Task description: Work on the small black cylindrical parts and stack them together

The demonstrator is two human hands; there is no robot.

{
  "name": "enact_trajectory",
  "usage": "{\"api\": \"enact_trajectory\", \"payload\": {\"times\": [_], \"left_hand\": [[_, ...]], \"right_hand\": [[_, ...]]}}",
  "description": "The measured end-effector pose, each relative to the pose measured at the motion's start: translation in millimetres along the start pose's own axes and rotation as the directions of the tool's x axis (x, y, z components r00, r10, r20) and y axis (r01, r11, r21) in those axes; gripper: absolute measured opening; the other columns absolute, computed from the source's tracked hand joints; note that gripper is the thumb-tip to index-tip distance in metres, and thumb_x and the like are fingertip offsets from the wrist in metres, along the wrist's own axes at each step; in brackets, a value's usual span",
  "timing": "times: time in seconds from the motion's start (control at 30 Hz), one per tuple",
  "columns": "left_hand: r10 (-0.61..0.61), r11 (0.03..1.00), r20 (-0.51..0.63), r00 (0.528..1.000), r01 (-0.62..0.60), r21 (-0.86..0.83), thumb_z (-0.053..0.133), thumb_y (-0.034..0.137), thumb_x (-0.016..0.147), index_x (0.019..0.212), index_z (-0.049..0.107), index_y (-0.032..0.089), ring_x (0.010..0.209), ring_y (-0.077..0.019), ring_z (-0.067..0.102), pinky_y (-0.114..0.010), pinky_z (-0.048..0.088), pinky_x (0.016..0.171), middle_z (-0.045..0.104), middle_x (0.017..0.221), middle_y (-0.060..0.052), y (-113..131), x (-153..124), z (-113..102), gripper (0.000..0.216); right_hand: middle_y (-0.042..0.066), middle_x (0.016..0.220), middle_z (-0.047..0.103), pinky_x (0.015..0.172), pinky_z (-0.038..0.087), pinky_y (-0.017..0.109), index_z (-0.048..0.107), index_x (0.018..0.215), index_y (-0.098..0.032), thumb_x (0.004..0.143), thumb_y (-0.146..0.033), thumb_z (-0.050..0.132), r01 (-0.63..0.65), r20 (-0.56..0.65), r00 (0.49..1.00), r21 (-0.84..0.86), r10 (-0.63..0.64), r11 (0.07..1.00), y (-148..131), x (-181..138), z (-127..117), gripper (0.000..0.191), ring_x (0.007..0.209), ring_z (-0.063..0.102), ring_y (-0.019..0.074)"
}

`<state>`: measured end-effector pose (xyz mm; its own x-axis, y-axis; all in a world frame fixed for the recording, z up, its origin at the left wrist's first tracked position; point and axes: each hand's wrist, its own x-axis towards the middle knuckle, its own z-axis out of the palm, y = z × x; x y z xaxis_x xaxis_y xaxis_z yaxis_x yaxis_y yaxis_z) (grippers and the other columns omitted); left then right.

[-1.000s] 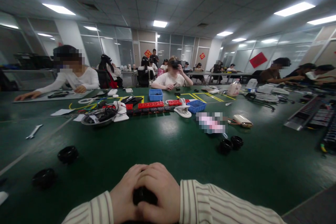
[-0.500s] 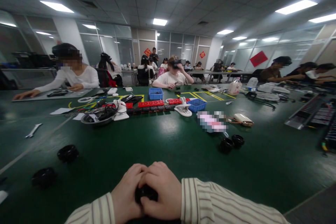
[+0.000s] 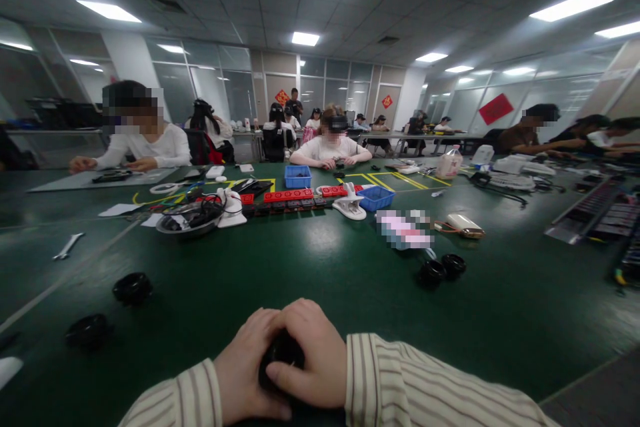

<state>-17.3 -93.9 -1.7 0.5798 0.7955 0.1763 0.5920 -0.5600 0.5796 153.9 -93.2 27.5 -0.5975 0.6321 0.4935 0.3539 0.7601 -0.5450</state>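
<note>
Both my hands are clasped together low in the head view over a small round black part [image 3: 281,355], of which only a dark sliver shows between the fingers. My left hand [image 3: 245,373] wraps it from the left. My right hand [image 3: 314,357] curls over it from the right, thumb underneath. Both sleeves are striped. Two similar black round parts [image 3: 132,287] [image 3: 86,331] lie on the green table [image 3: 325,273] to my left. A pair of black parts [image 3: 442,269] lies side by side to my right.
A metal bowl of cables [image 3: 188,220], red power strips [image 3: 287,197], two blue bins [image 3: 297,177] and a wrench [image 3: 68,246] lie farther out. Several people work across the table and on the right. Black trays [image 3: 595,213] line the right edge.
My hands stay clasped on the black part; the right fingers have shifted slightly over it. The person at the far left drew an outstretched arm back in.
</note>
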Motion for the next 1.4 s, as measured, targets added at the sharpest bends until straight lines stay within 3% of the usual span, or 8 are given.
{"api": "enact_trajectory", "payload": {"times": [0.13, 0.27, 0.47, 0.7, 0.83, 1.0, 1.2, 1.4], "left_hand": [[-0.035, 0.993, -0.093, 0.995, 0.046, 0.113, 0.071, 0.058, 0.048, 0.111, 0.047, 0.02, 0.101, -0.0321, 0.048, -0.058, 0.021, 0.1, 0.053, 0.105, -0.01, 4, -1, 5, 0.077], [-0.086, 0.98, -0.116, 0.99, 0.105, 0.17, 0.067, 0.037, 0.053, 0.079, 0.05, 0.018, 0.089, -0.0273, 0.052, -0.055, 0.025, 0.099, 0.054, 0.086, -0.006, 11, 2, 5, 0.037], [0.019, 1.0, -0.004, 1.0, -0.019, -0.001, 0.063, 0.023, 0.054, 0.076, 0.051, 0.018, 0.083, -0.0218, 0.05, -0.036, 0.045, 0.078, 0.052, 0.084, -0.004, 10, 7, -3, 0.026], [0.113, 0.993, 0.038, 0.993, -0.113, 0.013, 0.065, 0.023, 0.053, 0.092, 0.057, 0.02, 0.101, -0.0257, 0.047, -0.043, 0.031, 0.099, 0.055, 0.101, -0.004, 1, 4, -2, 0.04], [0.023, 0.994, -0.033, 0.999, -0.019, 0.104, 0.069, 0.048, 0.053, 0.107, 0.052, 0.021, 0.104, -0.0301, 0.047, -0.053, 0.022, 0.102, 0.054, 0.11, -0.007, 4, 0, 0, 0.063], [-0.051, 0.956, -0.202, 0.978, 0.107, 0.275, 0.06, 0.048, 0.06, 0.091, 0.053, 0.019, 0.097, -0.0291, 0.051, -0.061, 0.018, 0.1, 0.057, 0.096, -0.008, 16, -3, 5, 0.043], [-0.12, 0.932, -0.191, 0.974, 0.177, 0.316, 0.063, 0.032, 0.05, 0.076, 0.054, 0.02, 0.088, -0.0259, 0.053, -0.058, 0.019, 0.1, 0.056, 0.088, -0.004, 23, -2, 7, 0.03], [-0.055, 0.987, -0.069, 0.996, 0.065, 0.149, 0.06, 0.019, 0.05, 0.08, 0.059, 0.02, 0.091, -0.024, 0.05, -0.048, 0.032, 0.096, 0.054, 0.093, -0.004, 16, 3, -1, 0.03]], "right_hand": [[0.003, 0.082, 0.054, 0.069, 0.038, 0.031, 0.051, 0.086, -0.017, 0.057, -0.045, 0.071, -0.151, 0.023, 0.988, -0.065, 0.153, 0.986, 1, 0, 2, 0.045, 0.075, 0.048, 0.0173], [0.001, 0.08, 0.053, 0.069, 0.037, 0.03, 0.053, 0.08, -0.018, 0.059, -0.042, 0.072, -0.127, 0.075, 0.988, -0.106, 0.136, 0.986, 2, 0, 5, 0.038, 0.075, 0.048, 0.0165], [0.0, 0.084, 0.059, 0.076, 0.035, 0.03, 0.056, 0.08, -0.019, 0.061, -0.024, 0.06, 0.103, 0.103, 0.99, -0.059, -0.097, 0.993, 3, -1, 7, 0.02, 0.079, 0.05, 0.0151], [0.001, 0.081, 0.062, 0.089, 0.031, 0.034, 0.054, 0.078, -0.02, 0.063, -0.02, 0.043, 0.308, 0.124, 0.942, 0.043, -0.311, 0.95, 3, -1, 5, 0.019, 0.086, 0.051, 0.0153], [0.006, 0.091, 0.06, 0.081, 0.035, 0.034, 0.052, 0.092, -0.018, 0.076, -0.047, 0.044, 0.208, 0.033, 0.977, 0.038, -0.21, 0.977, 0, 0, -1, 0.035, 0.086, 0.05, 0.0182], [0.003, 0.08, 0.055, 0.069, 0.035, 0.03, 0.05, 0.083, -0.018, 0.065, -0.069, 0.05, 0.026, -0.013, 1.0, -0.068, -0.027, 0.997, 3, -1, 5, 0.055, 0.073, 0.048, 0.0166], [0.001, 0.082, 0.054, 0.069, 0.034, 0.028, 0.053, 0.082, -0.018, 0.063, -0.043, 0.068, -0.061, 0.087, 0.993, -0.197, 0.08, 0.979, 5, -3, 9, 0.034, 0.076, 0.047, 0.0156], [0.0, 0.082, 0.059, 0.074, 0.034, 0.03, 0.055, 0.081, -0.02, 0.063, -0.024, 0.06, 0.09, 0.125, 0.989, -0.103, -0.077, 0.991, 4, -2, 6, 0.019, 0.079, 0.048, 0.0158]]}}
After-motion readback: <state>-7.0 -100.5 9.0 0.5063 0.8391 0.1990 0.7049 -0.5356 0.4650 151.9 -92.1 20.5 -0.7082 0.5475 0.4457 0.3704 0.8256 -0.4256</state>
